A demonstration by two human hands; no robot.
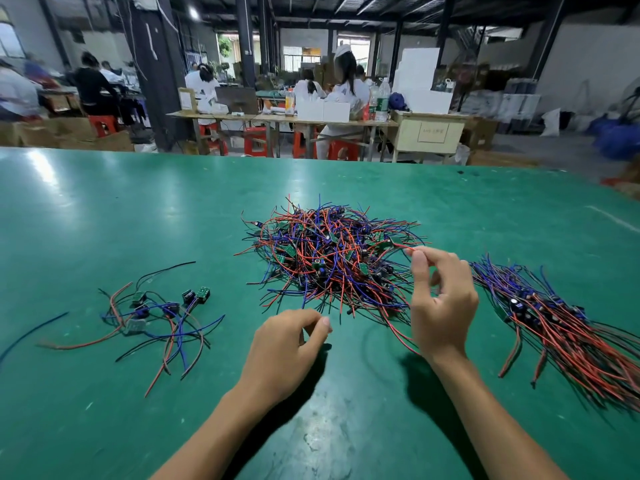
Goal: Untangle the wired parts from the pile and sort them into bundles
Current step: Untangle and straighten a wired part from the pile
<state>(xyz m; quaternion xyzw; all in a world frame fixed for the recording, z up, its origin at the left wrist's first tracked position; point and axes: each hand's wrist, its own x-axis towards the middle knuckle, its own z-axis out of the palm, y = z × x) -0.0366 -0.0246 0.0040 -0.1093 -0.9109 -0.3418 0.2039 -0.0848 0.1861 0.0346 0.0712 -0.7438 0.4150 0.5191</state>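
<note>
1. Red, blue and black leads still make up a large tangled pile (pixel 332 258) at the middle of the green surface (pixel 104 209); small green circuit boards show among them. Most of your untangling looks to be still ahead.

2. To your right, a long bundle (pixel 561 320) of wired parts lies with its leads running roughly the same way, boards gathered toward one end. That is the sorted share so far, and it is sizeable but appears smaller than the pile.

3. To your left, a loose group (pixel 162 317) of a few wired parts sits well apart from the pile, leads crossing each other. Whether it is a second bundle just begun or a set of rejects, you cannot tell from this view. A single dark wire (pixel 31 332) lies alone further left.

4. Your right hand (pixel 440 303) is raised at the pile's right edge, thumb and forefinger pinching a red lead (pixel 398 332) that trails down past the wrist and also runs back into the pile. The part it belongs to seems not yet free.

5. Your left hand (pixel 287 344) rests at the pile's near edge with fingers curled, thumb and fingertips close together; whether it pinches a thin wire cannot be told.

6. Judged overall, you are somewhere in the first half.
</note>
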